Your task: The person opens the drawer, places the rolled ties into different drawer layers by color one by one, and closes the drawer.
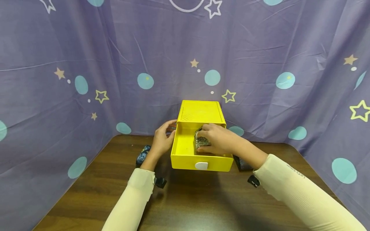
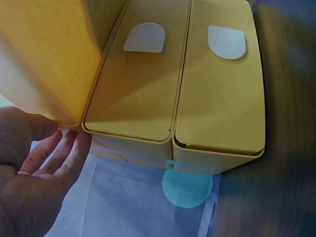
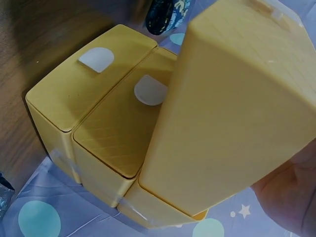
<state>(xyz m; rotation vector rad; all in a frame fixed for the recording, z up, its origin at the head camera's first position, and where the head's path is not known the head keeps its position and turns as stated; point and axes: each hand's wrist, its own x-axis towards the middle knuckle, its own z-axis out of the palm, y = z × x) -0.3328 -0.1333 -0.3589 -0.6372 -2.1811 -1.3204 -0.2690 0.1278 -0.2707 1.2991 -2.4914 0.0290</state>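
Note:
A yellow drawer unit point(image 1: 201, 111) stands at the back of the table with its top drawer point(image 1: 185, 162) pulled out. My right hand point(image 1: 218, 138) reaches into that drawer and grips a speckled dark-and-silver item point(image 1: 201, 142), perhaps a small pouch; the fingers cover part of it. In the right wrist view the drawer wall hides the item and most of the hand point(image 3: 291, 192). My left hand point(image 1: 163, 138) touches the unit's left side near the front edge, fingers fairly straight, as the left wrist view also shows the hand point(image 2: 42, 173).
Two lower drawers point(image 2: 133, 94) with white handles are closed. A dark blue floral item point(image 1: 142, 155) lies left of the unit, and a dark item point(image 1: 242, 163) lies to its right, partly behind my right arm. A purple patterned curtain point(image 1: 162, 48) surrounds the wooden table point(image 1: 190, 199).

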